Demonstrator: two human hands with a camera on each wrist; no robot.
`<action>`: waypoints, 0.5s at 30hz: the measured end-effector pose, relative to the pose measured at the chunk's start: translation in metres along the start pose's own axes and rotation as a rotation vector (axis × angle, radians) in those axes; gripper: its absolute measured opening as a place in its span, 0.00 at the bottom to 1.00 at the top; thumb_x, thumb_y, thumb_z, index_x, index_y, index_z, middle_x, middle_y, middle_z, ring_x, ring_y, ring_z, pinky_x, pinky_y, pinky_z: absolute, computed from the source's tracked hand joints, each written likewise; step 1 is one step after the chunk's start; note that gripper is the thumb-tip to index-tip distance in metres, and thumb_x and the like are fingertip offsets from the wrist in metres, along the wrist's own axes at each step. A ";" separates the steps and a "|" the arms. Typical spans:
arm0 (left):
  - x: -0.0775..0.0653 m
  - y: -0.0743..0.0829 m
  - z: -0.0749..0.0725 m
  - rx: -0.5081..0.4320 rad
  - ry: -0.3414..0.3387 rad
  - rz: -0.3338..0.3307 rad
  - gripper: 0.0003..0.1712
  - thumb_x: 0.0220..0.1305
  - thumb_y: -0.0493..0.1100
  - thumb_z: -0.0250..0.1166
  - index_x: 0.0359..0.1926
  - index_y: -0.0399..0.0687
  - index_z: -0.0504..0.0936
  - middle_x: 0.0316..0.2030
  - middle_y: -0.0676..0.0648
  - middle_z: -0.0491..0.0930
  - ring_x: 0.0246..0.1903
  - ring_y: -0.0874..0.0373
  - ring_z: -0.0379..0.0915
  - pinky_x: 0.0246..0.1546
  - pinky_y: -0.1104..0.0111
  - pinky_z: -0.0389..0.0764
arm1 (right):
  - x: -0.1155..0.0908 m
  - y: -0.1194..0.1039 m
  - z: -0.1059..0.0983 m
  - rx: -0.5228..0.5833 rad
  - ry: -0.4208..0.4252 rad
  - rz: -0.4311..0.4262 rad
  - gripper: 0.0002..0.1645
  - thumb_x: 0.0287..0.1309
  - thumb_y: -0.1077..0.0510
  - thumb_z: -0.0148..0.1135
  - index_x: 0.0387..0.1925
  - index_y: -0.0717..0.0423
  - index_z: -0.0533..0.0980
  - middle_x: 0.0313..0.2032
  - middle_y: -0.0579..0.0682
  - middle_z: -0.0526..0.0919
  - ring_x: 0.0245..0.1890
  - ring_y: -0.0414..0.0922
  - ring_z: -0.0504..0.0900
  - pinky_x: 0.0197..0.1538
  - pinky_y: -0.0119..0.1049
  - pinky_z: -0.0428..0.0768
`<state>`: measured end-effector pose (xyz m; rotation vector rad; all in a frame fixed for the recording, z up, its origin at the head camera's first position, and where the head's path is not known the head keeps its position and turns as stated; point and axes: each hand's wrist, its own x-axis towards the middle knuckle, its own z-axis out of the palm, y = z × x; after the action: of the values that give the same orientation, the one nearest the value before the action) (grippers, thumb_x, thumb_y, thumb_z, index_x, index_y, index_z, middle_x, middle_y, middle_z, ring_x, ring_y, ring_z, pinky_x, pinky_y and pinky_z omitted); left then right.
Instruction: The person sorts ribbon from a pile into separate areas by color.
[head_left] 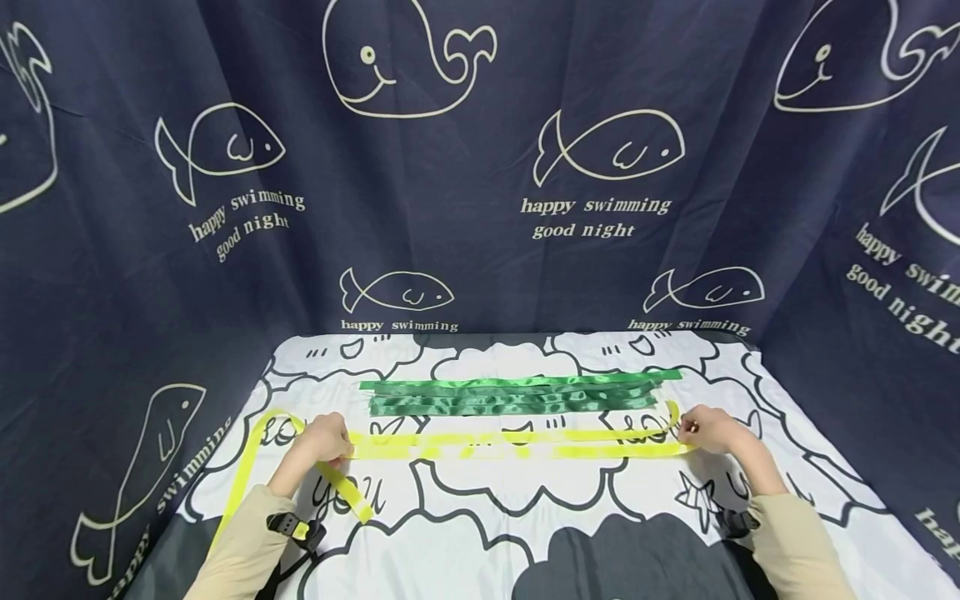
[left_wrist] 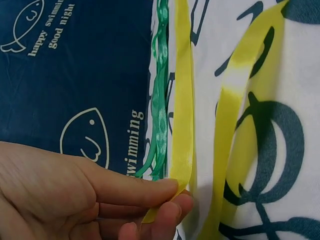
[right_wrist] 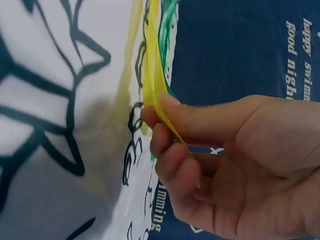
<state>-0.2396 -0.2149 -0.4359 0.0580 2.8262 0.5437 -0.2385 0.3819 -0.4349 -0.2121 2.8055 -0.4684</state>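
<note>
A long yellow ribbon (head_left: 465, 452) is stretched left to right between the two hands, in side-by-side lengths above the printed cloth. My left hand (head_left: 324, 438) pinches it at one end between thumb and fingers; in the left wrist view the ribbon (left_wrist: 182, 115) comes up flat to the fingertips. From that hand a loose tail hangs toward the front, and another length loops away to the left. At the other end my right hand (head_left: 712, 428) pinches the ribbon, its remaining fingers curled. Behind it, several green ribbons (head_left: 517, 404) lie lengthwise on the cloth.
The tabletop is covered by a white cloth (head_left: 480, 500) with black cloud outlines and letters. A dark blue curtain (head_left: 480, 242) with fish drawings rises at the back and both sides. Dark straps with small devices (head_left: 288, 525) sit on the wrists.
</note>
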 end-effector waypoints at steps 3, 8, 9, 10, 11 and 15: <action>0.002 -0.001 0.001 0.011 0.003 -0.026 0.10 0.52 0.34 0.65 0.16 0.40 0.81 0.10 0.49 0.78 0.12 0.60 0.72 0.17 0.74 0.64 | 0.000 0.004 -0.003 0.026 0.016 -0.016 0.07 0.53 0.70 0.54 0.28 0.61 0.78 0.29 0.51 0.79 0.27 0.44 0.71 0.30 0.36 0.69; 0.003 -0.002 0.001 0.024 0.010 -0.044 0.09 0.50 0.34 0.65 0.16 0.40 0.80 0.10 0.48 0.77 0.12 0.60 0.71 0.16 0.74 0.62 | 0.001 0.008 -0.003 0.034 0.060 0.015 0.11 0.49 0.74 0.51 0.32 0.63 0.77 0.33 0.58 0.81 0.31 0.48 0.74 0.31 0.36 0.71; 0.003 -0.002 0.001 0.022 0.009 -0.041 0.09 0.50 0.33 0.65 0.16 0.39 0.80 0.10 0.48 0.77 0.12 0.60 0.71 0.16 0.74 0.61 | 0.001 0.009 -0.003 0.033 0.072 0.027 0.11 0.48 0.74 0.51 0.32 0.63 0.77 0.33 0.59 0.81 0.32 0.48 0.75 0.31 0.36 0.72; 0.004 -0.003 0.001 0.022 0.010 -0.036 0.08 0.49 0.32 0.64 0.16 0.39 0.80 0.09 0.48 0.77 0.12 0.60 0.71 0.16 0.74 0.61 | 0.002 0.010 -0.002 0.028 0.084 0.034 0.11 0.48 0.74 0.52 0.32 0.63 0.77 0.33 0.59 0.81 0.32 0.49 0.75 0.31 0.36 0.72; 0.004 -0.003 0.001 0.020 0.010 -0.033 0.07 0.49 0.31 0.64 0.17 0.39 0.80 0.09 0.48 0.77 0.12 0.60 0.71 0.16 0.74 0.61 | 0.003 0.011 -0.001 0.022 0.098 0.040 0.10 0.47 0.74 0.53 0.31 0.63 0.77 0.33 0.59 0.81 0.31 0.48 0.75 0.31 0.36 0.71; 0.004 -0.004 0.001 0.016 0.006 -0.023 0.06 0.47 0.29 0.62 0.18 0.38 0.81 0.10 0.48 0.78 0.12 0.60 0.71 0.16 0.74 0.64 | 0.004 0.012 0.000 -0.010 0.141 0.059 0.10 0.42 0.72 0.54 0.29 0.63 0.78 0.31 0.58 0.82 0.30 0.48 0.74 0.32 0.38 0.71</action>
<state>-0.2436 -0.2178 -0.4388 0.0274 2.8335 0.5173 -0.2437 0.3926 -0.4403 -0.1016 2.9428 -0.4723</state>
